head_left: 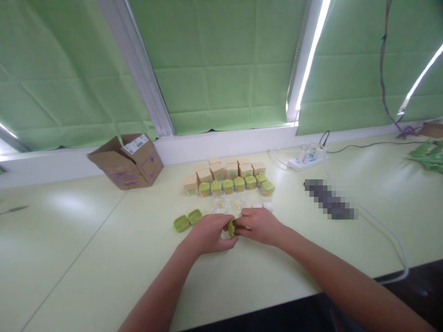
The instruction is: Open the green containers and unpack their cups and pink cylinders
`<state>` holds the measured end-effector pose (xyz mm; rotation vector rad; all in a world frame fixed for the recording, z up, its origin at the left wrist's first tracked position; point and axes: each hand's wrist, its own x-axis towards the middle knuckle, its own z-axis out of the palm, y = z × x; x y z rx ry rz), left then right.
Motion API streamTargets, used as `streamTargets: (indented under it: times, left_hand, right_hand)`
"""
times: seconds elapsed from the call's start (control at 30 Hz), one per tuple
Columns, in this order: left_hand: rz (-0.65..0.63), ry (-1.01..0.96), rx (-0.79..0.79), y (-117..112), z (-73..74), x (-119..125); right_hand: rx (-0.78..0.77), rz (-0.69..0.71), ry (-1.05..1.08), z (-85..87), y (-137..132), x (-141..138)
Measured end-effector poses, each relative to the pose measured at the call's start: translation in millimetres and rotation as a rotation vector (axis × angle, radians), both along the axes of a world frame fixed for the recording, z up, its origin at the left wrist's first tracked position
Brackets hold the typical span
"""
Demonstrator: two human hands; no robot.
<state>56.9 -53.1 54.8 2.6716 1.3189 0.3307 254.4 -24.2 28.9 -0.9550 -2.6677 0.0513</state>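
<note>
My left hand (216, 234) grips a small green lid (232, 228) from the left, thumb below and fingers above. The fingers of my right hand (259, 225) are pressed into the same lid from the right, partly hiding it. Two more green lids (182, 223) lie open side up, left of my left hand. Just beyond my hands stand several clear plastic cups (238, 203). Small white pieces (263, 206) lie behind my right hand. Farther back is a row of clear containers with green lids and loops (227, 186).
Several small cardboard boxes (217, 172) stand behind the containers. A large open carton (129, 161) sits at the back left. A white power strip (307, 159) with cables lies at the back right, and a blurred-out dark object (328, 199) lies nearer. Green packaging (429, 154) is far right.
</note>
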Motion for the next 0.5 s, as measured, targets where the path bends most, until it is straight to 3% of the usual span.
streamTargets:
  times: [0.5]
  left_hand:
    - [0.007,0.058,-0.017,0.9,-1.3,1.2]
  right_hand:
    - [0.035,0.102,-0.085,-1.3,0.4,0.2]
